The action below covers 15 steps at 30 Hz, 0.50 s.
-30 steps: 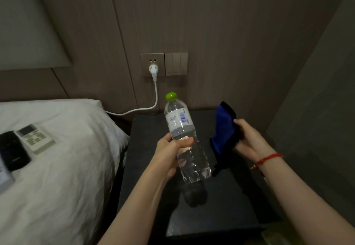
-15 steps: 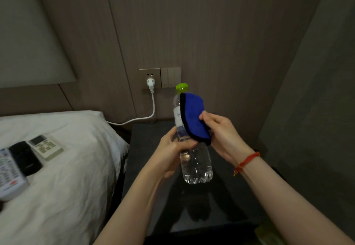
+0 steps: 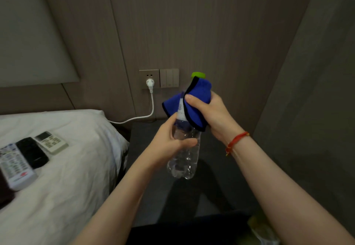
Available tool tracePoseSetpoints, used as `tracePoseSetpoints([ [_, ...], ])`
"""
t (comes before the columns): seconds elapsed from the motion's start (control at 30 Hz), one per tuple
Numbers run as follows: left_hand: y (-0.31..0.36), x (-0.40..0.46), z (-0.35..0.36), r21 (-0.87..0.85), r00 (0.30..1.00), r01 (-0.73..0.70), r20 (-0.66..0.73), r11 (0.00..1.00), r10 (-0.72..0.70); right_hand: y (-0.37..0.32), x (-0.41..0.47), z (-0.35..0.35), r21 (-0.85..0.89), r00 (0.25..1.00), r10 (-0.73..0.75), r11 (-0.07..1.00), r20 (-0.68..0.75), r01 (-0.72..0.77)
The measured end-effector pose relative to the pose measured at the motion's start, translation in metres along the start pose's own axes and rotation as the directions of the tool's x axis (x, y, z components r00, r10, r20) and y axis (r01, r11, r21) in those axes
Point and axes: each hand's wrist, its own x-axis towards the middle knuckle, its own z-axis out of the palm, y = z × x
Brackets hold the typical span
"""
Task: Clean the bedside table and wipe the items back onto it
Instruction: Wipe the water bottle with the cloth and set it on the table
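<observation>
Above the dark bedside table (image 3: 217, 170), in the head view (the only one there is), the water bottle (image 3: 185, 152) is held up in the air, roughly upright with its green cap (image 3: 198, 75) on top. The left hand (image 3: 170, 146) curls its fingers and thumb round the clear middle of the bottle. The right hand (image 3: 209, 110) wraps the blue cloth (image 3: 194, 102) over the bottle's shoulder and label, thumb pressing the cloth to the plastic, the other fingers hidden behind it. On the white bed (image 3: 63, 177) to the left lie three remotes (image 3: 28, 154), apparently waiting their turn.

The step in hand looks like wiping the bottle before it goes back on the table. To do it well, I would keep the left grip firm and low, turn the bottle inside the cloth, then draw the cloth down its length, shifting the left hand so the part under it gets wiped too.
</observation>
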Motion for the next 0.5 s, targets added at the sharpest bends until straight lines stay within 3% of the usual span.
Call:
tracePoseSetpoints([
  [0.07, 0.004, -0.001, -0.003, 0.071, 0.999, -0.024, -0.028, 0.997, 0.026, -0.011, 0.002, 0.004, -0.001, 0.999, -0.026, 1.000, -0.044, 0.026],
  [0.23, 0.006, -0.001, -0.008, 0.246, 0.995, -0.072, -0.054, 0.967, 0.088, -0.011, -0.003, 0.013, 0.270, 0.988, 0.119, 0.959, -0.102, -0.088],
  [0.37, 0.002, -0.006, -0.013, 0.184, 0.991, -0.054, -0.112, 0.981, 0.076, 0.027, -0.033, 0.027, 0.079, 0.996, 0.083, 0.993, 0.037, -0.086],
  [0.5, 0.004, -0.013, -0.011, 0.287, 0.991, -0.092, -0.072, 0.953, 0.117, 0.021, -0.029, 0.021, 0.132, 0.998, 0.068, 0.989, 0.013, -0.069],
])
